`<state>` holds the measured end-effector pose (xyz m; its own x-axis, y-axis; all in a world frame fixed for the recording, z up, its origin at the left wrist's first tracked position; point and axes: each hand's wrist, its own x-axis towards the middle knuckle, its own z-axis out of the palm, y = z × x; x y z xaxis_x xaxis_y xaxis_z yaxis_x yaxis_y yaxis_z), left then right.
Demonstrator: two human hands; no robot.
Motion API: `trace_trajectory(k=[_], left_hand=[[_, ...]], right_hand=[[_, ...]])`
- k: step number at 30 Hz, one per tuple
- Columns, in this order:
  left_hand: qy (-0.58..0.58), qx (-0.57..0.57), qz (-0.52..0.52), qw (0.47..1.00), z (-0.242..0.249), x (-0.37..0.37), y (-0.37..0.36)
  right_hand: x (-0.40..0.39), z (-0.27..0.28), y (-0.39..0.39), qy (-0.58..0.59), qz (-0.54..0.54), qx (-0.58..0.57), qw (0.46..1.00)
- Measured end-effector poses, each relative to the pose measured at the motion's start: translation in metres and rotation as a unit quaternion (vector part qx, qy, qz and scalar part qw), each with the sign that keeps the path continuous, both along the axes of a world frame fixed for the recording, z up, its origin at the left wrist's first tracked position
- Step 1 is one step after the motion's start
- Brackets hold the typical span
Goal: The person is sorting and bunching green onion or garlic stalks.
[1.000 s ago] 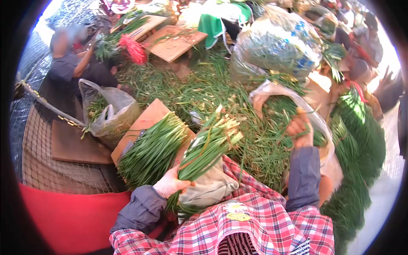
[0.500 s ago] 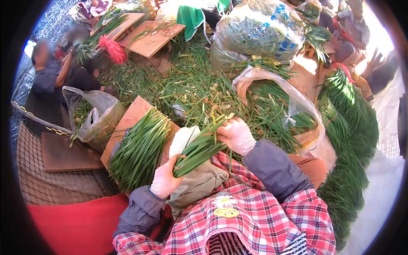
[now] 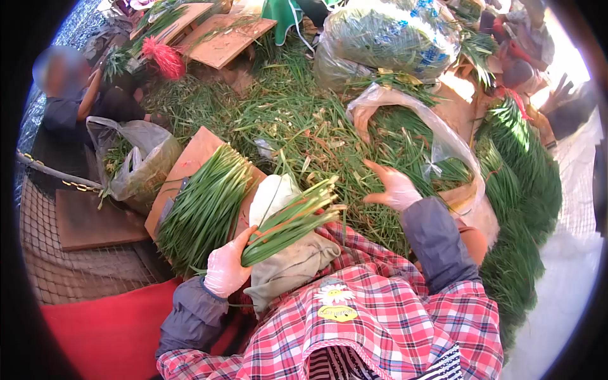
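In thin pale gloves, my left hand (image 3: 228, 268) grips a small bunch of green chives (image 3: 288, 223) near its leafy end. The cut stem ends of the bunch point up and right, over my lap. My right hand (image 3: 396, 189) is apart from the bunch, thumb and fingers spread, with nothing in it. To the left, a large pile of chives (image 3: 206, 212) lies on a tilted wooden board (image 3: 197, 152). A white cloth or bag (image 3: 269, 197) lies between that pile and the held bunch, and a grey-green cloth (image 3: 285, 278) covers my knee.
Loose trimmings (image 3: 297, 136) cover the ground ahead. An opened plastic bag (image 3: 472, 158) lies beyond my right hand, with tied chive bundles (image 3: 522, 234) stacked further right. A stuffed clear bag (image 3: 386, 44) stands ahead. Another person (image 3: 69, 101) sits at left near a plastic bag (image 3: 142, 158).
My right hand has let go of the stem end and moved right, opening. My left hand has shifted slightly left and down, still holding the bunch.
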<state>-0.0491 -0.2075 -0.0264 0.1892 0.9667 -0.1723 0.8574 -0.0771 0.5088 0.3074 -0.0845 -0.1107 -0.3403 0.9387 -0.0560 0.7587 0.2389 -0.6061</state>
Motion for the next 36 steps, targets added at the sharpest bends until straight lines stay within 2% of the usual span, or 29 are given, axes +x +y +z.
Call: trace_trajectory(k=[1, 3, 5, 6, 7, 9, 10, 11, 12, 15, 16, 17, 18, 19, 21, 24, 25, 26, 27, 28, 29, 30, 31, 32, 33, 34, 35, 36], left_hand=[[-0.003, 0.006, -0.015, 1.000, 0.000, 0.003, 0.003], [0.024, 0.002, -0.030, 0.999, 0.004, 0.009, 0.006], [0.026, -0.020, -0.020, 0.999, 0.011, 0.011, 0.006], [-0.001, -0.013, -0.017, 1.000, 0.012, 0.010, 0.005], [-0.001, -0.013, -0.015, 1.000, 0.013, 0.009, 0.004], [0.002, -0.018, -0.012, 1.000, 0.016, 0.005, -0.001], [0.011, -0.002, -0.018, 1.000, 0.014, 0.001, -0.003], [0.027, -0.001, -0.025, 0.999, 0.014, -0.002, -0.004], [0.042, 0.002, -0.032, 0.999, 0.015, -0.005, -0.005], [0.105, 0.026, -0.072, 0.991, 0.016, -0.003, -0.004], [0.129, 0.030, -0.094, 0.987, 0.017, -0.001, -0.003], [0.154, 0.037, -0.119, 0.980, 0.018, 0.002, 0.000], [0.162, 0.064, -0.148, 0.974, 0.019, 0.006, 0.004], [0.167, 0.071, -0.164, 0.970, 0.021, 0.011, 0.008], [0.176, 0.081, -0.194, 0.962, 0.026, 0.018, 0.012], [0.159, 0.021, -0.157, 0.975, 0.022, 0.015, 0.010], [0.148, -0.002, -0.136, 0.979, 0.020, 0.012, 0.009], [0.105, 0.002, -0.109, 0.988, 0.016, 0.008, 0.007], [0.060, 0.005, -0.082, 0.995, 0.010, 0.003, 0.004], [0.016, 0.010, -0.054, 0.998, 0.006, -0.002, 0.002], [0.021, 0.026, -0.043, 0.999, 0.004, -0.007, 0.001], [0.025, 0.041, -0.032, 0.998, 0.001, -0.011, 0.000], [0.030, 0.056, -0.021, 0.998, -0.001, -0.014, -0.002], [0.026, 0.081, -0.021, 0.996, -0.004, -0.015, -0.002], [0.052, 0.084, -0.026, 0.995, -0.002, -0.013, 0.001], [0.077, 0.084, -0.030, 0.993, 0.001, -0.011, 0.002], [0.102, 0.080, -0.033, 0.991, 0.001, -0.009, -0.001], [0.106, 0.082, -0.042, 0.990, -0.002, -0.009, 0.000]], right_hand=[[-0.021, 0.011, 0.003, 0.172, 0.069, 0.128, 0.974], [-0.061, 0.031, 0.008, 0.162, 0.233, 0.167, 0.944], [-0.068, 0.012, -0.004, 0.032, 0.283, 0.140, 0.948], [-0.066, 0.007, -0.004, 0.003, 0.224, 0.141, 0.964], [-0.054, -0.006, 0.002, 0.059, 0.169, 0.200, 0.963], [-0.024, -0.026, 0.014, 0.129, 0.023, 0.124, 0.984], [-0.009, -0.026, 0.021, 0.020, -0.030, 0.061, 0.997], [0.012, -0.053, 0.029, -0.154, 0.009, 0.028, 0.988], [0.024, -0.076, 0.037, -0.324, 0.048, -0.138, 0.935], [0.011, -0.001, 0.028, -0.229, 0.029, -0.110, 0.967], [-0.002, 0.011, 0.027, -0.096, 0.040, -0.102, 0.989], [-0.018, 0.017, 0.029, 0.040, 0.046, -0.089, 0.994], [-0.035, 0.001, 0.031, 0.119, 0.084, -0.125, 0.981], [-0.052, -0.015, 0.032, 0.195, 0.122, -0.158, 0.960], [-0.090, 0.006, 0.019, 0.308, 0.172, -0.322, 0.878], [-0.101, 0.019, 0.011, 0.393, 0.003, -0.449, 0.802], [-0.095, 0.038, 0.010, 0.426, -0.084, -0.367, 0.823], [-0.078, 0.024, 0.024, 0.534, -0.131, -0.392, 0.738], [-0.058, 0.018, 0.033, 0.626, -0.148, -0.328, 0.692], [-0.035, 0.019, 0.039, 0.631, -0.192, -0.248, 0.709], [-0.013, 0.014, 0.042, 0.622, -0.237, -0.211, 0.716], [0.017, -0.009, 0.051, 0.475, -0.244, -0.230, 0.813], [0.042, -0.070, 0.050, 0.133, -0.003, -0.102, 0.986], [0.024, -0.054, 0.038, -0.239, 0.239, 0.051, 0.940], [0.020, -0.030, 0.024, -0.330, 0.109, -0.246, 0.905], [0.017, -0.022, 0.022, -0.205, 0.053, -0.220, 0.952], [0.014, -0.018, 0.021, -0.075, -0.002, -0.192, 0.979], [0.004, -0.014, 0.019, 0.088, 0.044, -0.162, 0.982]])
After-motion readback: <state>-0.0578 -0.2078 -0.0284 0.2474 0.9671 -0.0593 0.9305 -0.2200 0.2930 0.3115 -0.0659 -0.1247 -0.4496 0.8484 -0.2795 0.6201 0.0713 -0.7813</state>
